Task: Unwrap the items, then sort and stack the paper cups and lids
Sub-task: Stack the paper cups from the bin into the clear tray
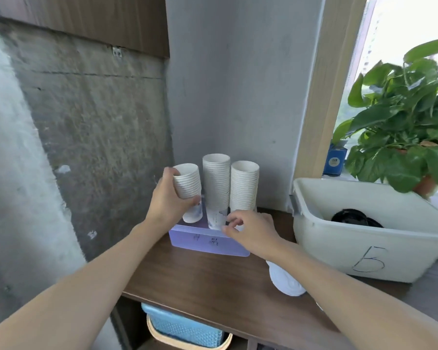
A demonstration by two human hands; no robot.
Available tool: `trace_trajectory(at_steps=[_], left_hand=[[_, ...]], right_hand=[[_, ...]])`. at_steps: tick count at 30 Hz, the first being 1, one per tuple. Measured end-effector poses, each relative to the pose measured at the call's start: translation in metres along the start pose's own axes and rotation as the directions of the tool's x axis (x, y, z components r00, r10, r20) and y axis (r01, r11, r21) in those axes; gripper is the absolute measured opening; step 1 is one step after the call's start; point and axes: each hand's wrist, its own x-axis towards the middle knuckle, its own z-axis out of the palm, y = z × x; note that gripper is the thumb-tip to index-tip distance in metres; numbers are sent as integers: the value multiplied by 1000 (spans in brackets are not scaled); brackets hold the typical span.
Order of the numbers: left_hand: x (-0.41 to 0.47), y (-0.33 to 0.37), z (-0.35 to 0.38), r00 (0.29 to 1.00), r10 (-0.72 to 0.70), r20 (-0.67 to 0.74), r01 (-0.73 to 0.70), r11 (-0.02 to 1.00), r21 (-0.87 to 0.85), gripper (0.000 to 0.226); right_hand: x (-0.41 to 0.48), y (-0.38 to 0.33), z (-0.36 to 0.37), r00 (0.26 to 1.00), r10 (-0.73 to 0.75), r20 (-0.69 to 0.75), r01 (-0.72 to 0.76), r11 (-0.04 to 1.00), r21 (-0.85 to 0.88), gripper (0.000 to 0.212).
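Three paper cup stacks (216,188) are standing in a purple tray (208,242) on the wooden counter (213,279), the left hand (168,198) gripping the leftmost, the right hand (250,233) pinching loosely near the bases, possibly toppling them.

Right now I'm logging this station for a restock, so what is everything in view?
Cup stacks: three, white, upright in purple tray.
Tray: one, purple, on wooden counter by the wall.
Bin: one, off-white, marked B, right of tray.
Lids: black, count unclear, inside bin.
White item: one, on counter under right forearm.
Plant: one, green, behind bin at window.
Basket: one, blue, under counter.
Left hand: grips leftmost stack.
Right hand: at tray's front, by rightmost stack's base.
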Motion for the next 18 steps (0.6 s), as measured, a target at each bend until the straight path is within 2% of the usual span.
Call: trace_trajectory(at_steps=[10,15,18], left_hand=[[48,-30,26,984,-79,159,29,955,295,40],[54,-43,32,973,-98,208,19,936,353,42],[54,-46,31,964,-101,248,14,944,329,59]], right_hand=[[8,19,12,998,47,42,-50,996,78,21],[10,22,20,998,-4,66,0,998,60,20],[11,24,23,997,1,74,-7,997,74,20]])
